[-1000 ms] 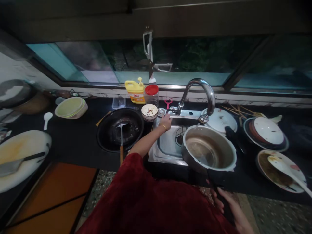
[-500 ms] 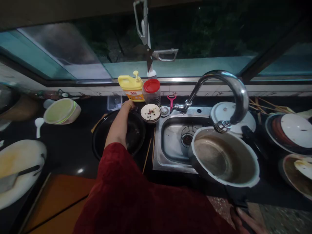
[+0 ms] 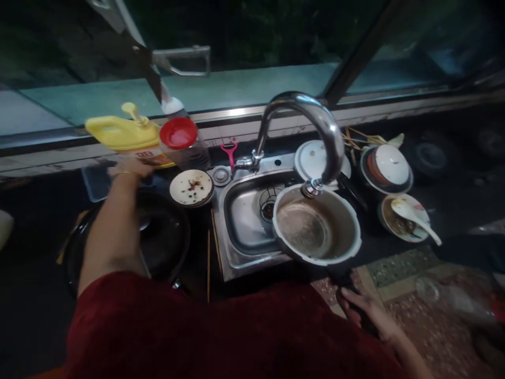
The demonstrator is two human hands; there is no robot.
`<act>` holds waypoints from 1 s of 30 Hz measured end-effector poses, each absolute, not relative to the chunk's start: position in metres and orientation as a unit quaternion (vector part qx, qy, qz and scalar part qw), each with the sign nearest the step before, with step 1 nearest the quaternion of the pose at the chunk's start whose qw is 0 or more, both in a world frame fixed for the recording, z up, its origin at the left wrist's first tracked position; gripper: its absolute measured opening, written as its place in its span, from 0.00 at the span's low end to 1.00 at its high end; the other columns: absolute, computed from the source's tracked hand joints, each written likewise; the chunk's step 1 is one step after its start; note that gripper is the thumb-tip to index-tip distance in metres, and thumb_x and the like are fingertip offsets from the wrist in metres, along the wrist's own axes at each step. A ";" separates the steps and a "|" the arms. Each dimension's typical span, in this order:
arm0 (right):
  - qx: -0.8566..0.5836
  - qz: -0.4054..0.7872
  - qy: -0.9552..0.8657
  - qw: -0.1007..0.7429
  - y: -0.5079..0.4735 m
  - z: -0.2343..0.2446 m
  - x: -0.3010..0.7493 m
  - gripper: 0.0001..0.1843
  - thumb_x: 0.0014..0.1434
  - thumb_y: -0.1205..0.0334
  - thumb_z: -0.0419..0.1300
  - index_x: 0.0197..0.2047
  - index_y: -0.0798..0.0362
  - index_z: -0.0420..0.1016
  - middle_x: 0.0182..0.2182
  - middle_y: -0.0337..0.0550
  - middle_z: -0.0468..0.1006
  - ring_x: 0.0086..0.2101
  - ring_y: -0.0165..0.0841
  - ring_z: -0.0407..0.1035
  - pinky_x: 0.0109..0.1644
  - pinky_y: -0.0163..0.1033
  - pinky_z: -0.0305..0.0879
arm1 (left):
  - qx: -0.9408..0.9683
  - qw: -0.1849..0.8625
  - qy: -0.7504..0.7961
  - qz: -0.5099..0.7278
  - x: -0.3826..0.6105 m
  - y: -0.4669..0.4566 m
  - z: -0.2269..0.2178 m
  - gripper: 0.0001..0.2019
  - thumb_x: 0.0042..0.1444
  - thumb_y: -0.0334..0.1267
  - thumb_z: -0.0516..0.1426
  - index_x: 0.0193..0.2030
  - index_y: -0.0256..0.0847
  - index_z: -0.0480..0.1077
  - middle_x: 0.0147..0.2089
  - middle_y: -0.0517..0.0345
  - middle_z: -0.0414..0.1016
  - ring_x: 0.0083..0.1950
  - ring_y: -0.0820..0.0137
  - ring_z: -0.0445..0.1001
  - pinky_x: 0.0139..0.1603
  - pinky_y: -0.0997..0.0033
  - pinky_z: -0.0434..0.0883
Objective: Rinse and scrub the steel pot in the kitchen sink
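Note:
My right hand (image 3: 365, 313) is wrapped round the black handle (image 3: 341, 279) of a large metal pot (image 3: 315, 231). The pot, with a little liquid in its bottom, overlaps the right part of the steel sink (image 3: 232, 226), its mouth under the faucet (image 3: 335, 142). My left arm stretches over a large black pan (image 3: 169, 242). At its end, my left hand (image 3: 130, 167) is beside a yellow pump jug (image 3: 122, 134) and a clear plastic box (image 3: 94, 181). Its fingers are blurred, so I cannot see whether it holds anything.
A red-lidded jar (image 3: 179, 134) and a plate with food scraps (image 3: 192, 188) stand left of the sink, near chopsticks (image 3: 209, 263). A pink peeler (image 3: 229, 150) lies behind. To the right are a pot lid (image 3: 310, 160), stacked bowls (image 3: 390, 164) and a bowl with a spoon (image 3: 402, 218).
My view has turned to the right, so the counter things appear farther left. More of my right hand and forearm shows at the pot handle. My left hand stays near the yellow jug.

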State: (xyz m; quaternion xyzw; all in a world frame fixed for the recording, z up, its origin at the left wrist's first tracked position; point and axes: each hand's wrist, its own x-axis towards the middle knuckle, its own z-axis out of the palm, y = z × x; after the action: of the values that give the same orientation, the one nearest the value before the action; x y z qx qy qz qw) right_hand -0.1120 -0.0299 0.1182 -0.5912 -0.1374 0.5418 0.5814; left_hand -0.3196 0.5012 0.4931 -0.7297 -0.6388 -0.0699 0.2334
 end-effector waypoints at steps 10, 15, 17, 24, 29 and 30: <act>-0.402 0.585 -0.145 0.689 -0.019 0.085 -0.104 0.33 0.40 0.41 0.69 0.43 0.53 0.68 0.20 0.30 0.65 0.14 0.19 0.51 0.14 0.27 0.46 | -0.891 0.085 -0.393 -0.210 -0.245 0.307 0.444 0.08 0.49 0.37 0.53 0.37 0.39 0.65 0.29 0.63 0.65 0.29 0.75 0.63 0.32 0.77 0.60; -0.401 0.555 -0.193 0.703 -0.012 0.075 -0.109 0.29 0.42 0.42 0.68 0.39 0.54 0.66 0.18 0.30 0.64 0.13 0.20 0.51 0.14 0.28 0.48 | -0.887 0.127 -0.413 -0.162 -0.189 0.300 0.386 0.08 0.52 0.40 0.52 0.39 0.43 0.64 0.30 0.58 0.70 0.34 0.65 0.70 0.35 0.70 0.62; -0.414 0.537 -0.206 0.705 -0.011 0.077 -0.115 0.25 0.44 0.43 0.66 0.34 0.53 0.64 0.15 0.29 0.62 0.12 0.21 0.51 0.14 0.29 0.49 | -0.890 0.125 -0.411 -0.151 -0.178 0.298 0.378 0.08 0.54 0.40 0.51 0.39 0.43 0.63 0.32 0.56 0.71 0.36 0.64 0.72 0.36 0.69 0.62; -0.506 0.462 -0.257 0.681 -0.016 0.107 -0.119 0.18 0.45 0.52 0.63 0.30 0.51 0.59 0.12 0.27 0.60 0.12 0.22 0.53 0.16 0.30 0.50 | -0.944 0.181 -0.273 -0.038 -0.167 0.254 0.343 0.11 0.54 0.39 0.52 0.45 0.42 0.64 0.35 0.55 0.75 0.36 0.64 0.73 0.36 0.68 0.63; -0.556 0.407 -0.255 0.678 -0.002 0.103 -0.113 0.15 0.48 0.55 0.60 0.36 0.51 0.62 0.13 0.27 0.60 0.13 0.24 0.54 0.17 0.30 0.48 | -0.959 0.260 -0.061 0.093 -0.150 0.250 0.292 0.12 0.55 0.36 0.53 0.47 0.38 0.66 0.43 0.49 0.75 0.44 0.63 0.73 0.41 0.66 0.65; -0.563 0.394 -0.256 0.680 0.003 0.100 -0.112 0.14 0.48 0.56 0.60 0.36 0.51 0.62 0.14 0.28 0.61 0.14 0.24 0.54 0.18 0.30 0.48 | -0.952 0.285 -0.032 0.109 -0.143 0.254 0.283 0.13 0.56 0.36 0.53 0.48 0.36 0.66 0.44 0.46 0.74 0.45 0.61 0.72 0.43 0.65 0.64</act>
State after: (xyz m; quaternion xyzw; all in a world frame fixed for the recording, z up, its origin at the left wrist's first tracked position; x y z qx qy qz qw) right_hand -0.1120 0.0030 0.1001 -0.5632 -0.2559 0.3942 0.6796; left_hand -0.1434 0.2541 0.2826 -0.9518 -0.0320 0.1092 0.2850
